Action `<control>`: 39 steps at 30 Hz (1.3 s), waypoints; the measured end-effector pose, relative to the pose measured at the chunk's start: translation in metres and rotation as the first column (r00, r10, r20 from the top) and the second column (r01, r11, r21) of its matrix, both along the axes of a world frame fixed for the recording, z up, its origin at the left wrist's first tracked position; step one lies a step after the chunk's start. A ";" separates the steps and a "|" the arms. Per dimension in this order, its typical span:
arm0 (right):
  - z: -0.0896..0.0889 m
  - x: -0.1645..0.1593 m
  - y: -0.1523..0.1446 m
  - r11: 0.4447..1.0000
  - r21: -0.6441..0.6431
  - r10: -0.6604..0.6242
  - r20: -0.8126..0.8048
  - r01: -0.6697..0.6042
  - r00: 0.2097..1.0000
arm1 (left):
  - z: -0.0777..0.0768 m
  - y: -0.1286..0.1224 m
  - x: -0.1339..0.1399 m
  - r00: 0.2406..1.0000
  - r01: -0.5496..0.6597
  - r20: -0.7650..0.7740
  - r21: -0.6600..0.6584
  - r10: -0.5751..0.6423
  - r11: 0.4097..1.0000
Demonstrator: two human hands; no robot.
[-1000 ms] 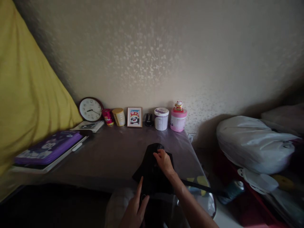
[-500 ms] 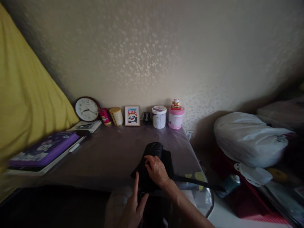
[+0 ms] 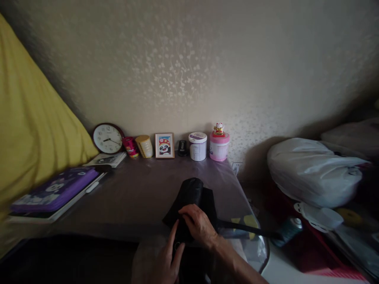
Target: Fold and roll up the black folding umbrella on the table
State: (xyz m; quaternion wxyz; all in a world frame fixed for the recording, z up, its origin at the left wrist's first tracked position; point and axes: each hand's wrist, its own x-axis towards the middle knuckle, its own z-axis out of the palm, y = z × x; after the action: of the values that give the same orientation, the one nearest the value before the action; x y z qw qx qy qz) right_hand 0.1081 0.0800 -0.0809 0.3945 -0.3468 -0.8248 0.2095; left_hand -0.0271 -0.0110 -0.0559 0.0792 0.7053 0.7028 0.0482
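Observation:
A black bag [image 3: 191,197] lies on the near right part of a dark desk [image 3: 139,197], its lower end hanging over the front edge. My right hand [image 3: 197,225] rests on the bag near the desk edge, fingers curled down onto the fabric. My left hand [image 3: 167,262] sits just below it at the bag's lower end, index finger stretched up along the fabric and thumb beside a small ring. A black strap [image 3: 248,228] runs from the bag off to the right.
Along the wall stand a round clock [image 3: 107,138], a red tin, a yellow jar, a small panda picture [image 3: 164,145], a white tub and a pink tub [image 3: 219,146]. A purple case [image 3: 55,190] lies at the left beside a yellow curtain. A white plastic bag [image 3: 314,171] sits right of the desk.
My right hand has slid back along the bag from its far end toward the desk's front edge. My left hand has stayed at the bag's lower end.

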 end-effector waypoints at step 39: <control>-0.013 0.076 0.075 0.811 -0.534 -0.353 -0.121 0.239 0.928 | -0.003 -0.007 -0.004 0.942 -0.079 0.332 0.078 0.049 0.994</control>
State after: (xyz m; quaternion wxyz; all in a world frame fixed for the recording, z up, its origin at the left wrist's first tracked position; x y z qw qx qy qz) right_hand 0.1845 0.1551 -0.0940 0.4028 -0.5387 -0.6276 0.3920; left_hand -0.0310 -0.0177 -0.0585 0.1620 0.6671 0.6993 0.1995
